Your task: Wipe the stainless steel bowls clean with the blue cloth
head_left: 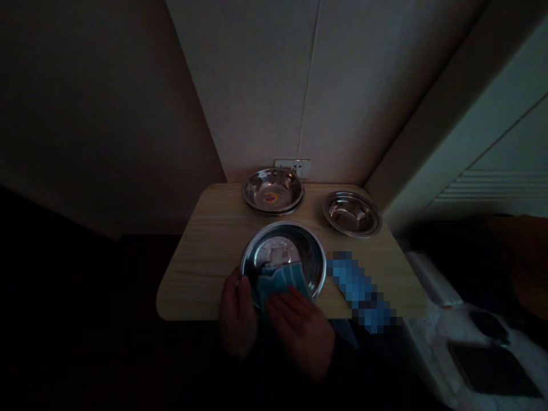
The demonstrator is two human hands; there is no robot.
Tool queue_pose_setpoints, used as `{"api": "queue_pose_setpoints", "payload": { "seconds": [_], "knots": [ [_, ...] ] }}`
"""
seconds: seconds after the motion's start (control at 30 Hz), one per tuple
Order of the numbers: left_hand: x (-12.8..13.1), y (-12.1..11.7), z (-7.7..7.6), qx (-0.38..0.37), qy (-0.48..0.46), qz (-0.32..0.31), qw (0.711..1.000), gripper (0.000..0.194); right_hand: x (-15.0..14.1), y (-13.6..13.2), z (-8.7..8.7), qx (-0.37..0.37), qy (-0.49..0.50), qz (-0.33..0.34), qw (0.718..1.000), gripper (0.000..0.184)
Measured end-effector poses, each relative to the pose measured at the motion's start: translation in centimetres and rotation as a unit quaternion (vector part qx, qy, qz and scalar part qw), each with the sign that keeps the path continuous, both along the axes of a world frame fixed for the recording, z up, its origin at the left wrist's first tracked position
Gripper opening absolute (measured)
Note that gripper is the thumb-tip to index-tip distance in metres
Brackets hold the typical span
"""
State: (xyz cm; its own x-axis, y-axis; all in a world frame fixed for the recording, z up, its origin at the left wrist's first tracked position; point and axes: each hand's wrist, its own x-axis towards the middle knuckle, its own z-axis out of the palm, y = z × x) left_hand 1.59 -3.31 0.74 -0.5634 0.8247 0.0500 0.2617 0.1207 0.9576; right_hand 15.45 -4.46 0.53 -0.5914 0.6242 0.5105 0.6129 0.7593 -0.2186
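Note:
A shiny metal bowl (317,260) sits near the front edge of the wooden table, its inside facing up. At its left rim, my left hand (238,314) is closed with the thumb up along the edge. A blue-green cloth (285,278) with lighter stripes lies against the inside of the near wall. My right hand (299,331) presses on that cloth with its fingers together over it. The cloth and the hand hide the near part of the bowl.
Stacked metal bowls (274,191), the top one with a round sticker, stand at the back of the table (197,257). More stacked bowls (351,214) are at the right. A pixelated blue item (359,291) lies on the right front edge. A wall socket (299,166) is behind.

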Motion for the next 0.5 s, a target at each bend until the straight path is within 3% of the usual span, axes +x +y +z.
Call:
{"api": "queue_pose_setpoints", "payload": {
  "seconds": [0.13,0.37,0.5],
  "knots": [
    [-0.4,-0.3,0.2,-0.015,-0.003,-0.009,1.0,0.039,-2.4,-0.4,0.0,-0.011,0.035,-0.032,0.999,0.027],
    [0.2,-0.4,-0.2,-0.02,-0.041,0.027,0.999,0.044,3.3,0.4,0.4,0.04,-0.038,0.028,0.998,0.028],
    [0.3,-0.4,-0.2,0.009,0.016,-0.006,1.0,0.04,1.8,0.4,0.2,-0.004,-0.009,0.011,1.0,0.028]
  ]
}}
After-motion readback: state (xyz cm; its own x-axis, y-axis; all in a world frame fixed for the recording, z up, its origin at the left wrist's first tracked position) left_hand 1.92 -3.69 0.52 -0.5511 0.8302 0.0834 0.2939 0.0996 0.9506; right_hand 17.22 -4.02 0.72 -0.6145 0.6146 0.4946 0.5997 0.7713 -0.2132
